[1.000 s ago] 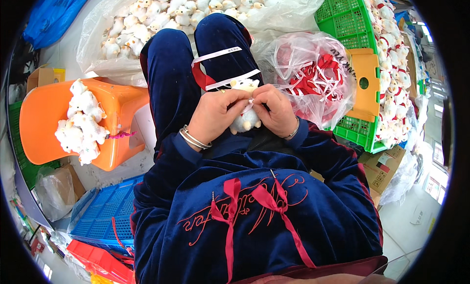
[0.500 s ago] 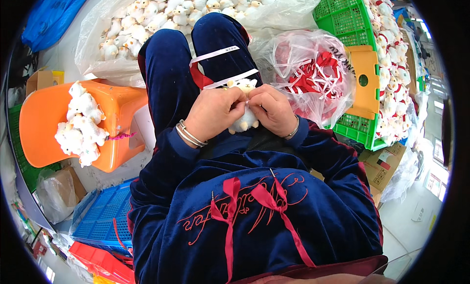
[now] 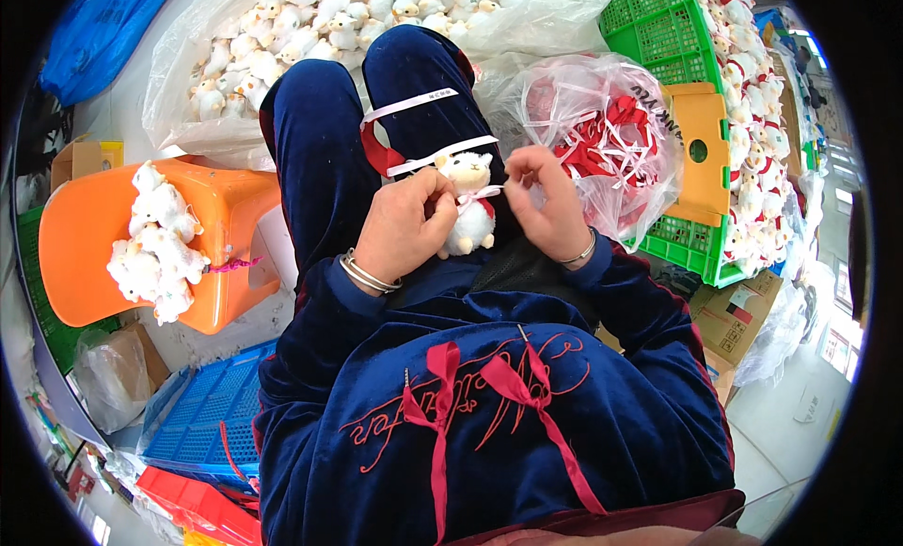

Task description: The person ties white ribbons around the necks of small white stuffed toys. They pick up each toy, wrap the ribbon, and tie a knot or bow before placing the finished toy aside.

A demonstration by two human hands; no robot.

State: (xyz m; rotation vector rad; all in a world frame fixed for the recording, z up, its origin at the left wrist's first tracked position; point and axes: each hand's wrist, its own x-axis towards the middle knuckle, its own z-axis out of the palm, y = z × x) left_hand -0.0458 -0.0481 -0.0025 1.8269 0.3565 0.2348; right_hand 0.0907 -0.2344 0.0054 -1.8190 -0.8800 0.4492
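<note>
- the small white plush toy [image 3: 465, 232] sits upright in the person's lap, between the two hands, its face turned to the near side.
- a thin pale bow [image 3: 467, 200] lies at its neck, and a red piece [image 3: 487, 208] shows at its right side.
- the left hand [image 3: 403, 221] is against the toy's left side, fingers curled and thumb close to the forefinger; what they pinch is hidden, so i cannot tell.
- the right hand [image 3: 553, 207] is just right of the toy, thumb and fingertips nearly together on the end of a white strand [image 3: 496, 189] running from the bow, the other fingers loosely bent.
- white-and-red ribbons [image 3: 414, 105] lie across the right leg of the dark blue trousers [image 3: 320, 160], on the far side of the toy.
- to the right, a clear plastic bag [image 3: 649, 207] holds red and white ribbons [image 3: 628, 123].
- to the left, several white plush toys [image 3: 158, 234] lie on an orange stool [image 3: 80, 240].
- on the far side, many more fill a large clear bag [image 3: 174, 94].
</note>
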